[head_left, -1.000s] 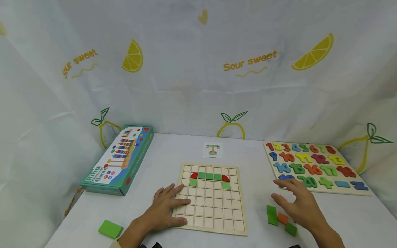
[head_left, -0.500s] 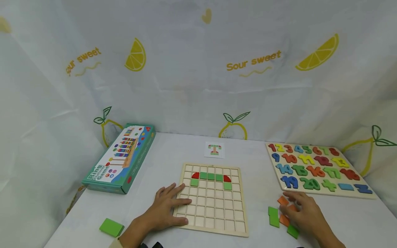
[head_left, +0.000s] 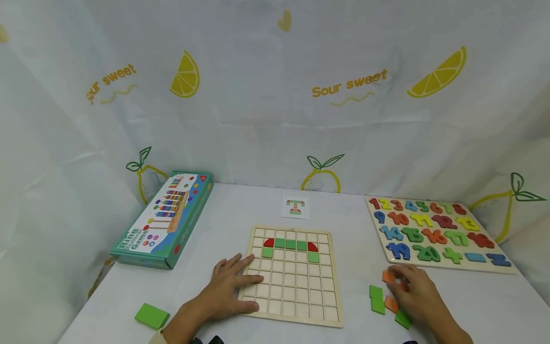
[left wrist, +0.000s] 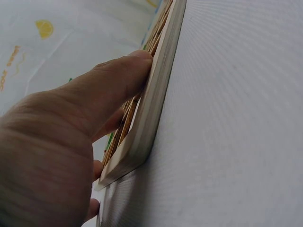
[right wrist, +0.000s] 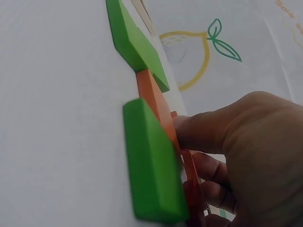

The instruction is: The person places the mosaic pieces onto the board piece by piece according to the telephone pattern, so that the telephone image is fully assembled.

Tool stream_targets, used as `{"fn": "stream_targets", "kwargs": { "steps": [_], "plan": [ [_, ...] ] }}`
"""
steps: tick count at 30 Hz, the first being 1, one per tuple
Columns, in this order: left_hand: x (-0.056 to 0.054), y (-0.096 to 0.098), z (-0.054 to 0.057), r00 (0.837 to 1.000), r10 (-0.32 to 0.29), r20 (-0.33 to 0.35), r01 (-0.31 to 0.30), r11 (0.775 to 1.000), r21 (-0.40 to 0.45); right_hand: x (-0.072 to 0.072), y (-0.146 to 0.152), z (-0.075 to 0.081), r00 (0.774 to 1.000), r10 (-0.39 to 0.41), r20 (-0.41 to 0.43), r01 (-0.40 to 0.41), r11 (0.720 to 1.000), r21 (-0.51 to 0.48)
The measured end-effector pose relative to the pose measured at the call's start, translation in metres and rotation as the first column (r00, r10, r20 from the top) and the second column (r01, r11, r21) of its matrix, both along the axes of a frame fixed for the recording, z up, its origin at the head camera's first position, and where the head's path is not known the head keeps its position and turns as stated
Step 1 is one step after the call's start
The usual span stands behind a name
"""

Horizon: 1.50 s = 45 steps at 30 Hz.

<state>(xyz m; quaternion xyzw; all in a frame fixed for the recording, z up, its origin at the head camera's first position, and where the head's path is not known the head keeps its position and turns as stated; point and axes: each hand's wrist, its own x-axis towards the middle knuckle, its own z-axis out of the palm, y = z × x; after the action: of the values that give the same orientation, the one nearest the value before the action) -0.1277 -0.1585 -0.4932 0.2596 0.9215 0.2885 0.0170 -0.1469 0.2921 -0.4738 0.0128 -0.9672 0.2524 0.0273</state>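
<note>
My left hand point(head_left: 227, 291) lies with spread fingers on the left edge of a wooden grid board point(head_left: 296, 322). Its thumb presses the near rim in the left wrist view. Red quarter-round tiles point(head_left: 312, 247) and green square tiles point(head_left: 290, 244) form an arch in the upper cells. At right, my right hand point(head_left: 414, 291) has thumb and forefinger curled at an orange square tile point(head_left: 388, 276), pinching it just at the table. Another orange tile point(head_left: 391, 304) and loose green tiles point(head_left: 377, 300) lie beside that hand. Its fingers partly hide more orange pieces.
A pattern card point(head_left: 295, 207) lies behind the board. The boxed ring game point(head_left: 165, 217) is at back left, a number puzzle board point(head_left: 438, 231) at back right. A green block point(head_left: 152, 316) sits at front left. A printed cloth point(head_left: 240, 95) hangs behind.
My right hand has come down from above the loose tiles, and its thumb and forefinger have closed at the orange tile, which has turned slightly. The left hand stays on the board.
</note>
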Motion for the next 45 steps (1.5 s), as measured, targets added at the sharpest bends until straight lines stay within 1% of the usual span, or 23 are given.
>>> {"fn": "stream_targets", "kwargs": {
  "steps": [4,7,10,12,14,18,21,24,25,26,30,31,35,37,40,45],
  "plan": [
    [-0.001,0.0,0.0,1.0,0.002,-0.008,-0.002,1.0,0.005,-0.002,-0.001,0.001,1.0,-0.001,0.012,0.001,1.0,0.021],
    [-0.002,0.001,0.001,1.0,-0.001,0.007,0.001,1.0,0.012,0.0,-0.003,0.007,1.0,0.003,0.013,-0.003,1.0,0.016],
    [-0.001,0.001,0.002,1.0,-0.004,0.019,0.004,1.0,0.007,0.005,-0.007,0.018,0.998,0.035,-0.055,-0.035,0.999,0.005],
    [-0.001,0.001,0.002,1.0,-0.002,0.025,0.002,1.0,0.005,0.008,-0.013,0.029,0.99,0.06,-0.127,-0.061,0.998,-0.003],
    [0.0,0.001,0.003,1.0,-0.001,0.022,0.001,1.0,0.004,0.01,-0.021,0.041,0.972,0.092,-0.216,-0.094,0.996,0.001],
    [0.001,0.001,0.002,1.0,0.001,0.012,-0.002,1.0,0.015,0.016,-0.041,0.063,0.92,0.132,-0.369,-0.141,0.99,0.003],
    [0.002,0.0,0.003,1.0,0.003,0.007,-0.004,1.0,0.014,0.018,-0.057,0.075,0.884,0.165,-0.438,-0.188,0.982,-0.009],
    [0.002,0.0,0.003,1.0,0.008,0.021,-0.009,1.0,0.009,0.015,-0.073,0.081,0.853,0.203,-0.481,-0.249,0.968,-0.033],
    [0.002,0.0,0.003,1.0,0.009,0.023,-0.009,1.0,0.012,0.014,-0.078,0.083,0.845,0.213,-0.49,-0.267,0.963,-0.042],
    [0.002,0.0,0.003,1.0,0.009,0.026,-0.009,1.0,0.016,0.013,-0.084,0.083,0.842,0.219,-0.493,-0.279,0.959,-0.052],
    [0.002,-0.001,0.003,0.999,0.006,0.039,-0.007,1.0,0.025,0.005,-0.104,0.083,0.836,0.234,-0.496,-0.327,0.939,-0.108],
    [0.002,-0.001,0.003,0.999,0.007,0.04,-0.008,1.0,0.022,0.003,-0.109,0.083,0.838,0.237,-0.491,-0.335,0.934,-0.12],
    [0.002,-0.001,0.002,0.999,0.014,0.042,-0.014,1.0,0.009,-0.008,-0.132,0.076,0.835,0.264,-0.482,-0.39,0.903,-0.181],
    [0.002,-0.001,0.002,0.999,0.013,0.036,-0.014,1.0,0.014,-0.012,-0.143,0.07,0.842,0.278,-0.462,-0.405,0.892,-0.201],
    [0.002,-0.001,0.002,0.999,0.009,0.034,-0.01,1.0,0.023,-0.019,-0.159,0.058,0.854,0.295,-0.429,-0.42,0.878,-0.231],
    [0.002,0.001,0.004,0.999,0.009,0.041,-0.01,1.0,0.019,-0.029,-0.174,0.037,0.888,0.3,-0.349,-0.404,0.871,-0.28]
  ]
}}
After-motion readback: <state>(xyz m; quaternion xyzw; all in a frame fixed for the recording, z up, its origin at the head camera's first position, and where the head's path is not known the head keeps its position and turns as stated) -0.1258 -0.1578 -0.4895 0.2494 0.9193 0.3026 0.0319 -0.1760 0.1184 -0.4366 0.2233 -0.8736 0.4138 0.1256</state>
